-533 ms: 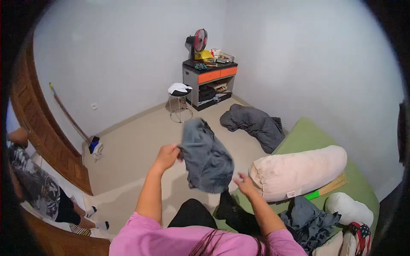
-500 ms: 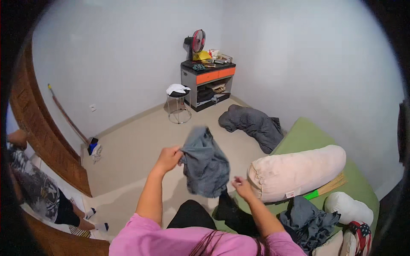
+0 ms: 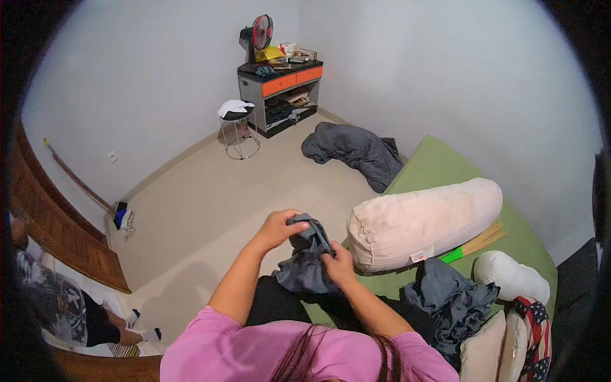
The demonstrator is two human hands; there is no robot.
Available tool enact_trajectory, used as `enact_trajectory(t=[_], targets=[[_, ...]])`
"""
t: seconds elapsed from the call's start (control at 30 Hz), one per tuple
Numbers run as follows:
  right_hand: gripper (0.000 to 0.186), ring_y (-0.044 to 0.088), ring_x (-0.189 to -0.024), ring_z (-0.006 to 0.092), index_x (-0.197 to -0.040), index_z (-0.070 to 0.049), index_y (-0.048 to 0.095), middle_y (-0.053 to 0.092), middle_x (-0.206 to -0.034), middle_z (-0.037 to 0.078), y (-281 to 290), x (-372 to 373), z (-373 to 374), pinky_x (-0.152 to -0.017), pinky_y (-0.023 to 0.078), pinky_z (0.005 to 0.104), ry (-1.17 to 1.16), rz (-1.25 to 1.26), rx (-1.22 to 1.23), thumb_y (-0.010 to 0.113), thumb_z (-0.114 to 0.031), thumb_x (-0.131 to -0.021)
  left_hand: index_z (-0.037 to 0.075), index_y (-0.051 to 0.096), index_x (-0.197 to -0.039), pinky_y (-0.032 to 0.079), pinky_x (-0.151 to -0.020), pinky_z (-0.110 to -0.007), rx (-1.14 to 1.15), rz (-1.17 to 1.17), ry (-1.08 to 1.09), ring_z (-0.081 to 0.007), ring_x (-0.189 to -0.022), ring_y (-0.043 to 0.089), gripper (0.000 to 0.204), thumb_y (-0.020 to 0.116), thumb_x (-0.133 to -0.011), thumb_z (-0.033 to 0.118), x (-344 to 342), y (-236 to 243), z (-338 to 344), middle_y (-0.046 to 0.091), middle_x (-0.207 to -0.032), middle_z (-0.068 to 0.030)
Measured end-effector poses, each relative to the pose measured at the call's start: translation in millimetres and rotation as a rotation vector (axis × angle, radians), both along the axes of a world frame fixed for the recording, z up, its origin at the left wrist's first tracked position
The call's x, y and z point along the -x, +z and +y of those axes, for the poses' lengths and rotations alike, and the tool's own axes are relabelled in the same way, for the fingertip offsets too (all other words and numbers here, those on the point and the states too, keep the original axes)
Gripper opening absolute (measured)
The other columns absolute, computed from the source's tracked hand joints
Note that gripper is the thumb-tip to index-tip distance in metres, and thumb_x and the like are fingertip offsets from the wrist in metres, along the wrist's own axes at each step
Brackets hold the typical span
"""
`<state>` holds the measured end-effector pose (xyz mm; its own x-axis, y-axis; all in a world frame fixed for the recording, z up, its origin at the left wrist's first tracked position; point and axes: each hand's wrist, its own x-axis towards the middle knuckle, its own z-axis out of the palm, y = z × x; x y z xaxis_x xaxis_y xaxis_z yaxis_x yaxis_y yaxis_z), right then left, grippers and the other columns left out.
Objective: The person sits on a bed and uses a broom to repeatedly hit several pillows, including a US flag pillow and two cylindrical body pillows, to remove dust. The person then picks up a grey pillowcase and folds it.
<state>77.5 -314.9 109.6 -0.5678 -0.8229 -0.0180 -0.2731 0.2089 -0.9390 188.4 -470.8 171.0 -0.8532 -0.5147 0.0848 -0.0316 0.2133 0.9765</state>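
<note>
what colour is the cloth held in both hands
The cloth is dark bluish grey, seen best in the current head view.

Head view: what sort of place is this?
Most likely a bedroom in a home: a green mattress with a long cream bolster lying on it, and a fan standing on a small cabinet with orange drawers.

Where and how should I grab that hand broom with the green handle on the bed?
Probably by its green handle, gripping across it from above, on your near side. The handle is narrow and points left and slightly toward you, while the straw bristles fan out to the right, and the long cream bolster lies along the far side.
</note>
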Motion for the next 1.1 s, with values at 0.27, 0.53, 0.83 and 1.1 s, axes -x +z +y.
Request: enact_trajectory(t=[0.27, 0.53, 0.83, 1.1], targets=[[0.027, 0.050, -0.079, 0.0108, -0.103, 0.000, 0.049, 0.055, -0.088, 0.005, -14.3, 32.8, 19.2, -0.072, 0.039, 0.0226, 0.095, -0.368, 0.254, 0.052, -0.011, -0.079, 0.002, 0.057, -0.095, 0.042, -0.071, -0.023, -0.208, 0.050, 0.078, -0.0088, -0.076, 0.052, 0.026, 0.062, -0.075, 0.017, -7.9, -13.6, -10.8, 0.056, -0.079, -0.0011], [0.057, 0.052, -0.087, 0.0191, -0.112, -0.003, 0.038, 0.053, -0.093, 0.012, 4.0, 27.1, 33.2, -0.077, 0.040, 0.0278, 0.212, 0.009, 0.212, 0.064, -0.008, -0.061, 0.000, 0.046, -0.113, 0.043, -0.075, -0.024, -0.088, 0.109, 0.147, -0.0119, -0.081, 0.053, 0.040, 0.054, -0.074, 0.002, 3.2, -22.4, 18.8, 0.055, -0.088, -0.0025], [0.022, 0.054, -0.082, 0.0153, -0.091, 0.000, 0.057, 0.059, -0.084, 0.010, -1.1, 57.2, 41.5, -0.072, 0.041, 0.0239, -0.127, 0.323, 0.377, 0.049, -0.001, -0.072, 0.001, 0.050, -0.085, 0.043, -0.073, -0.028, -0.379, 0.208, 0.052, -0.0117, -0.078, 0.051, 0.012, 0.050, -0.076, 0.008, 1.5, -30.2, 3.6, 0.055, -0.082, -0.0027], [0.024, 0.056, -0.077, 0.0180, -0.093, -0.003, 0.056, 0.059, -0.080, 0.012, 19.0, 54.4, 50.9, -0.068, 0.042, 0.0273, -0.041, -0.079, 0.294, 0.053, -0.003, -0.069, 0.005, 0.049, -0.082, 0.041, -0.068, -0.034, 0.790, -0.187, 0.127, -0.0286, -0.078, 0.051, 0.018, 0.054, -0.064, 0.003, 11.2, -4.9, 13.0, 0.051, -0.081, -0.0128]])
